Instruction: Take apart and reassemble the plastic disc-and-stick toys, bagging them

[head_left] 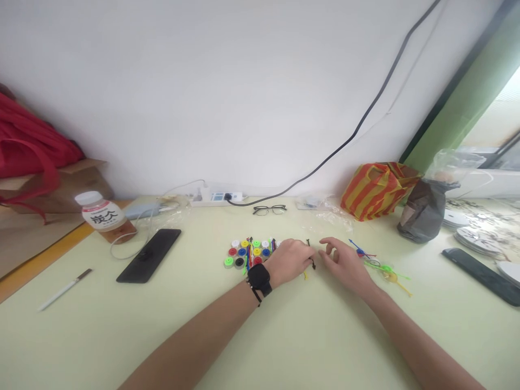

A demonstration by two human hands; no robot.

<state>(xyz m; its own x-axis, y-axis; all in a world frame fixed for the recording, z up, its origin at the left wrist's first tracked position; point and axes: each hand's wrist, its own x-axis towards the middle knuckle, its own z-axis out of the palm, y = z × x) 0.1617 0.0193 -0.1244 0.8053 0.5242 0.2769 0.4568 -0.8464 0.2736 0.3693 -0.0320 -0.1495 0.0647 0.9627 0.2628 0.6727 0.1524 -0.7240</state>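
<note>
My left hand [290, 261], with a black watch on its wrist, rests on the pale table [260, 336] with its fingers curled around a small black stick-like piece [311, 254]. My right hand [343, 261] lies just to its right, fingers loosely bent and apart, fingertips near that black piece. A cluster of small coloured round caps [247, 253] with thin coloured sticks sits just left of my left hand. More thin sticks, blue [359, 251], green and yellow [392, 273], lie to the right of my right hand.
A black phone [149, 255], a drink bottle [105, 218], a white pen [65, 290] lie at left. Glasses [270, 209] and a power strip [217, 197] sit by the wall. A striped bag [376, 189], a dark bag [424, 210] and another phone [481, 275] are at right.
</note>
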